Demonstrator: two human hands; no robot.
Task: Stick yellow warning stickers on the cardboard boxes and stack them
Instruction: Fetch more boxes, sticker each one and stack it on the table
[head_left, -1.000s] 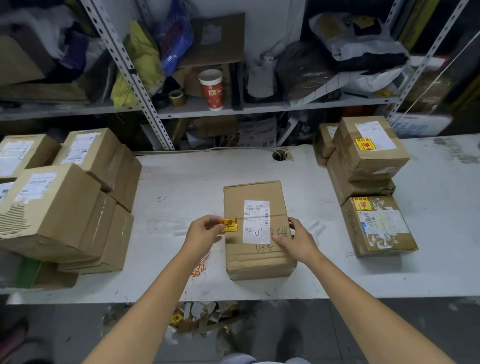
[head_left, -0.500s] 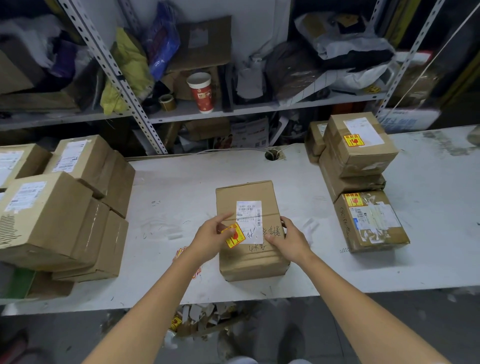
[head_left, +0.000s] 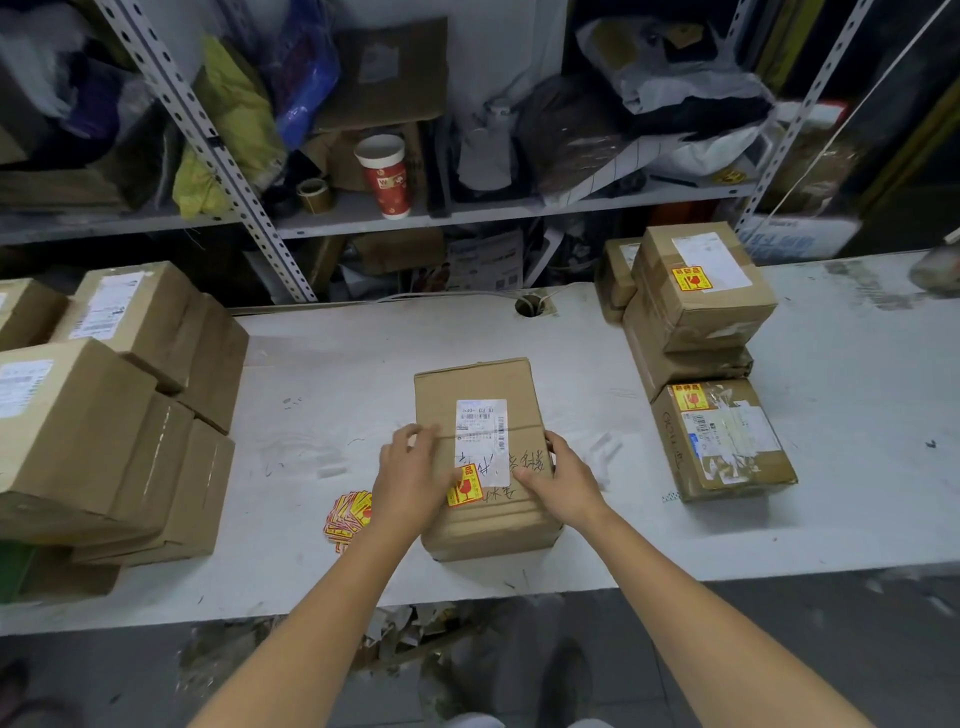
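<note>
the left hand (head_left: 410, 470) has no closed grip on anything: its fingers lie flat on top of the box (head_left: 470, 384), pressing beside the yellow sticker (head_left: 465, 491), which sits tilted at the near left corner of the white label (head_left: 480, 441), likely to rub it down so it bonds. the right hand (head_left: 563, 483) is loose too, fingers laid across the near right of the top, apparently to stop the box sliding under the push. the box lies mid-desk (head_left: 337, 374). spare stickers (head_left: 350, 514) lie just left of it, within easy reach. to the right stands a stack of stickered boxes (head_left: 696, 312) — probably where this one goes — while boxes showing no yellow sticker (head_left: 78, 415) wait on the left.
</note>
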